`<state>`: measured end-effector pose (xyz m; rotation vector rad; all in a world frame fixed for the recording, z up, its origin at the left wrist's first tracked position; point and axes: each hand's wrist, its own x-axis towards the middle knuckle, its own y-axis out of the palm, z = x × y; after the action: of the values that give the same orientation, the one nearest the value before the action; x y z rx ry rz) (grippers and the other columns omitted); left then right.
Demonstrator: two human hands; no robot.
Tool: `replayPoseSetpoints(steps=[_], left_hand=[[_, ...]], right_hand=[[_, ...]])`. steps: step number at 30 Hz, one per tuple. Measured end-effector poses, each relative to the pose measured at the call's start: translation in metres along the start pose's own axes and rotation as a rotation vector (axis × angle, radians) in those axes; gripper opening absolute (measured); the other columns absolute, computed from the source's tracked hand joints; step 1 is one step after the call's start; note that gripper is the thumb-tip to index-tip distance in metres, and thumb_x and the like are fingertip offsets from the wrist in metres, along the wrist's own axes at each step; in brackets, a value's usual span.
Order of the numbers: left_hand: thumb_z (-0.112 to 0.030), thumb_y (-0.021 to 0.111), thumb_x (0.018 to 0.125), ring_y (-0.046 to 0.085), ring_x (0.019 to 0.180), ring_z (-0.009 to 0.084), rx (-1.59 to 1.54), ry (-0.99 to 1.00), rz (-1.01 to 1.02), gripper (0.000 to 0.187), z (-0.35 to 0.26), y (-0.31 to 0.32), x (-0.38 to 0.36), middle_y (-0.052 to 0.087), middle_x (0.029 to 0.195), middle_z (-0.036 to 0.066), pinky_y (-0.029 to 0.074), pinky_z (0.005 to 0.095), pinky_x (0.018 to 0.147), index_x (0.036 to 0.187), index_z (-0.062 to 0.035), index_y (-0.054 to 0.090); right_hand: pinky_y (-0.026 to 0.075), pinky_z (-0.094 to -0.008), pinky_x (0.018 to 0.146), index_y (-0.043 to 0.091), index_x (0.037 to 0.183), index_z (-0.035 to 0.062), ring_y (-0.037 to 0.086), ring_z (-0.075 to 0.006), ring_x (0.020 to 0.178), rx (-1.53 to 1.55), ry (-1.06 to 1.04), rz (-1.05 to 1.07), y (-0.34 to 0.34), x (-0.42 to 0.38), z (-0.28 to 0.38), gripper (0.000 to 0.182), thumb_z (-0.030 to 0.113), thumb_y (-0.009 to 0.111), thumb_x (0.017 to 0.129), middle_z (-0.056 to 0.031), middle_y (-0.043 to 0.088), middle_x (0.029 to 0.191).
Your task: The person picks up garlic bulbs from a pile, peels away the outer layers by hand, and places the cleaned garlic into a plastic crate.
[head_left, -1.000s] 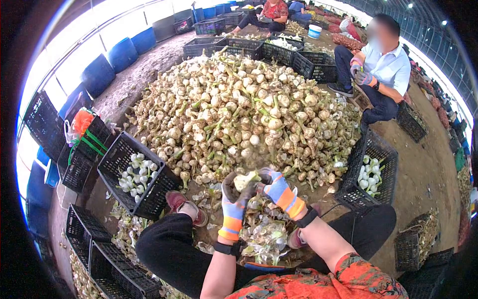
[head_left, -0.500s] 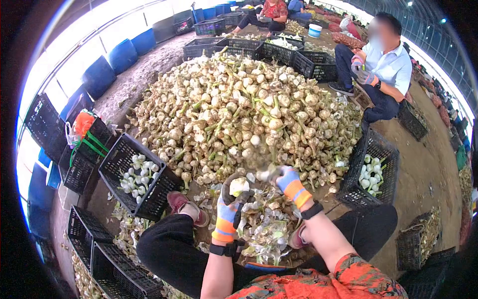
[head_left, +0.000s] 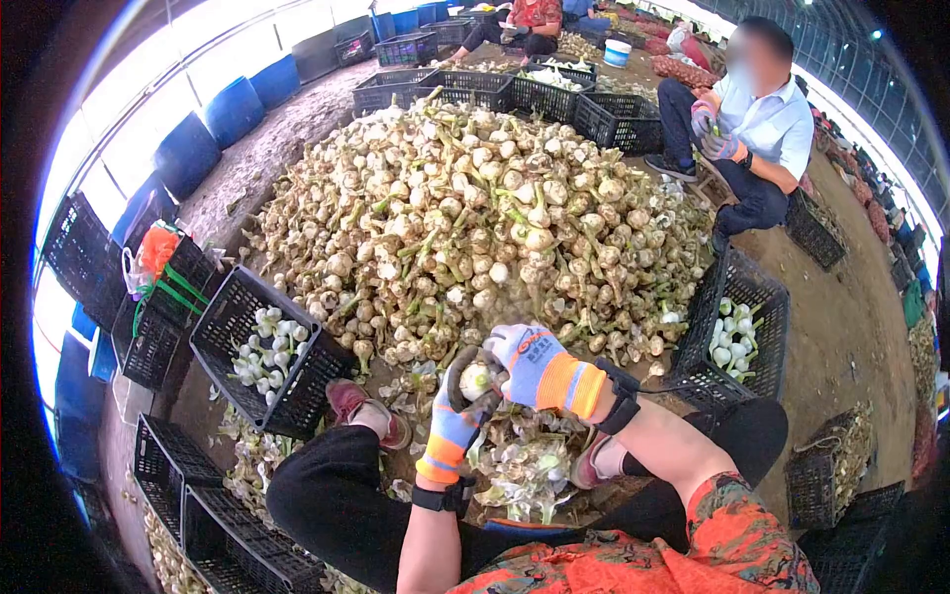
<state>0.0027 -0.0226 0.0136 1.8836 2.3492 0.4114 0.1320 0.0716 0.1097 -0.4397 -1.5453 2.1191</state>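
Note:
My left hand (head_left: 451, 414), in a blue and orange work glove with dark fingers, is wrapped round a whitish garlic bulb (head_left: 476, 381). My right hand (head_left: 531, 364), gloved the same way, meets it from the right, its fingers curled against the bulb's side. Whether those fingers also hold a small tool is hidden. Just beyond both hands rises a large heap of garlic bulbs (head_left: 465, 218) with stems and dry skins. Loose garlic peelings (head_left: 529, 465) lie on the ground below my hands, between my feet.
A black crate (head_left: 322, 381) of cleaned bulbs stands at left, another crate (head_left: 777, 307) at right. Stacked black crates (head_left: 223, 540) are at lower left. A co-worker (head_left: 762, 129) in a light shirt sits beyond the heap at right. Blue barrels (head_left: 188, 153) line the left wall.
My right hand has come left and down from over the heap's edge to the bulb. My left hand still holds the bulb in nearly the same place.

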Motion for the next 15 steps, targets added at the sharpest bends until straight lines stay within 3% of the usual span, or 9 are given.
replayPoseSetpoints(steps=[2,4,5,8,9,12,13,14,15], left_hand=[[0.004,0.064,0.075,0.055,0.101,0.0199,-0.089,0.000,-0.012,0.060,-0.002,0.001,0.001,0.048,0.119,0.012,0.049,0.0321,0.084,0.128,0.0010,0.037],[0.005,0.064,0.074,0.058,0.087,0.0155,-0.314,0.079,-0.229,0.061,-0.005,0.009,0.005,0.057,0.104,0.007,0.050,0.0268,0.073,0.128,-0.0039,0.039],[0.003,0.063,0.076,0.058,0.089,0.0151,-0.280,0.103,-0.240,0.055,-0.006,0.006,0.004,0.059,0.101,0.007,0.050,0.0269,0.076,0.127,-0.0027,0.041],[0.002,0.063,0.079,0.058,0.091,0.0162,-0.289,0.070,-0.404,0.049,-0.016,0.017,0.000,0.058,0.105,0.008,0.049,0.0270,0.079,0.124,-0.0006,0.045],[0.000,0.063,0.080,0.058,0.095,0.0172,-0.323,-0.001,-0.440,0.046,-0.016,0.013,0.000,0.057,0.110,0.010,0.048,0.0275,0.083,0.123,0.0004,0.048],[0.001,0.064,0.078,0.056,0.101,0.0185,-0.220,0.074,-0.383,0.049,-0.003,0.000,0.004,0.055,0.117,0.011,0.047,0.0292,0.087,0.125,0.0005,0.047],[0.002,0.065,0.076,0.053,0.108,0.0202,-0.178,0.126,-0.350,0.057,-0.010,0.002,0.003,0.051,0.123,0.012,0.045,0.0315,0.091,0.129,-0.0008,0.043],[0.002,0.065,0.076,0.053,0.108,0.0202,-0.177,0.125,-0.354,0.057,-0.011,0.001,0.003,0.051,0.123,0.012,0.045,0.0315,0.091,0.129,-0.0008,0.043],[0.005,0.064,0.075,0.054,0.106,0.0205,-0.177,0.147,-0.315,0.059,-0.011,0.000,0.003,0.051,0.122,0.013,0.046,0.0313,0.090,0.130,-0.0004,0.040]], right_hand=[[0.046,-0.0391,0.080,0.057,0.092,0.0020,0.056,-0.0334,0.095,0.066,-0.021,-0.100,0.019,0.000,-0.011,0.037,0.021,0.065,0.061,-0.0193,0.057,0.101],[0.046,-0.0399,0.080,0.056,0.092,0.0010,0.055,-0.0345,0.092,0.164,-0.044,-0.319,0.029,-0.001,-0.012,0.038,0.022,0.065,0.061,-0.0182,0.057,0.096],[0.045,-0.0412,0.079,0.056,0.091,0.0001,0.054,-0.0361,0.091,0.156,-0.086,-0.428,0.033,-0.002,-0.009,0.038,0.024,0.064,0.063,-0.0185,0.056,0.094],[0.045,-0.0419,0.079,0.057,0.090,0.0006,0.054,-0.0367,0.091,0.352,-0.003,-0.330,0.027,-0.004,0.000,0.035,0.023,0.063,0.064,-0.0199,0.056,0.097],[0.045,-0.0422,0.078,0.057,0.088,0.0022,0.054,-0.0364,0.090,0.232,-0.026,-0.446,0.036,-0.005,0.000,0.031,0.022,0.062,0.065,-0.0196,0.056,0.096],[0.045,-0.0422,0.078,0.057,0.088,0.0024,0.054,-0.0361,0.089,0.346,0.140,-0.398,0.042,0.004,-0.011,0.030,0.022,0.061,0.066,-0.0196,0.056,0.097],[0.045,-0.0420,0.079,0.057,0.088,0.0013,0.054,-0.0365,0.089,0.305,0.162,-0.447,0.045,0.007,-0.020,0.030,0.021,0.061,0.066,-0.0206,0.056,0.096],[0.045,-0.0420,0.079,0.057,0.090,0.0002,0.054,-0.0370,0.088,0.269,0.225,-0.638,0.054,0.009,-0.024,0.031,0.020,0.060,0.066,-0.0216,0.056,0.096],[0.045,-0.0418,0.080,0.057,0.091,-0.0003,0.055,-0.0370,0.088,0.326,0.279,-0.581,0.058,0.011,-0.035,0.032,0.019,0.060,0.066,-0.0219,0.056,0.097]])
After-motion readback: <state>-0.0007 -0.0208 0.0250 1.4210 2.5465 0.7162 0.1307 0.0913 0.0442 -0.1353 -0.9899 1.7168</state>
